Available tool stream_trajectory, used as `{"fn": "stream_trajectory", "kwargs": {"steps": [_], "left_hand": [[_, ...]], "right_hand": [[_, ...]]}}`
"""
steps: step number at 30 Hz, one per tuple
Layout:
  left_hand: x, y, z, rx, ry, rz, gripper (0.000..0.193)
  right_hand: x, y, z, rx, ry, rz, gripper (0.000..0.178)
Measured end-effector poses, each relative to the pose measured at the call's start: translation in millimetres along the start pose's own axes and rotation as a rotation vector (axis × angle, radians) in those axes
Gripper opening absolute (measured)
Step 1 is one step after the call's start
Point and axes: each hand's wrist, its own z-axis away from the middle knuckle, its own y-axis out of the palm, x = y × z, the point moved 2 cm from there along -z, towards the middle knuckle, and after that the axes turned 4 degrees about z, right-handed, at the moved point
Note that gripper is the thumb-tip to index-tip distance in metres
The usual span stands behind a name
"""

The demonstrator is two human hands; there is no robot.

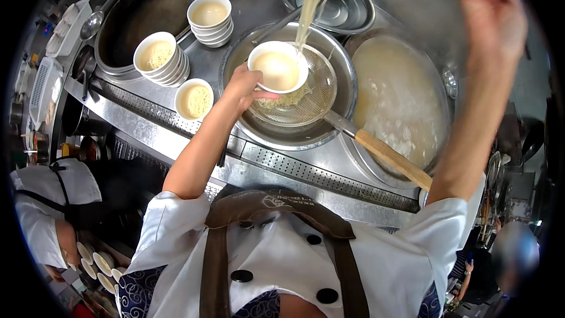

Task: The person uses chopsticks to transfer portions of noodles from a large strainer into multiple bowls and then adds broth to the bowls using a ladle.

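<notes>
My left hand (244,87) grips a white bowl (278,68) of pale broth by its side. The bowl is over the rim of a round mesh strainer (315,97) with a wooden handle, which rests across a wide steel basin (347,115). Some noodles (285,98) lie in the strainer. A long strand of noodles (313,0) hangs from beyond the top edge, its lower end beside the bowl's far right rim. At the upper right, my right hand (494,15) is raised and blurred, its fingers curled and partly cut off; what they hold is out of view.
A big pot of cloudy broth (400,103) stands right of the basin. To the left are a bowl of noodles (195,100), stacked bowls (162,59), another stack (210,19) and a large dark wok (156,12). A co-worker (53,200) stands at lower left near several bowls.
</notes>
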Motion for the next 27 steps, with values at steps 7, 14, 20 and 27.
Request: {"fn": "stream_trajectory", "kwargs": {"steps": [7, 14, 20, 27], "left_hand": [[5.4, -16.8, 15.5, -0.009, 0.011, 0.068, 0.048], [0.5, -27.3, 36.3, 0.005, -0.013, -0.015, 0.050], [-4.2, -42.1, 58.2, -0.017, -0.083, -0.102, 0.054], [3.2, -73.2, 67.7, -0.174, 0.026, -0.109, 0.053]], "right_hand": [[-100.8, -69.0, 135.8, -0.746, 0.095, 1.164, 0.026], [-187.6, -127.6, 201.0, -0.952, 0.317, 0.647, 0.026], [-221.7, -157.4, 191.4, -1.097, 0.204, 0.076, 0.019], [-139.4, -105.1, 117.6, -0.836, 0.041, 0.188, 0.021]]}}
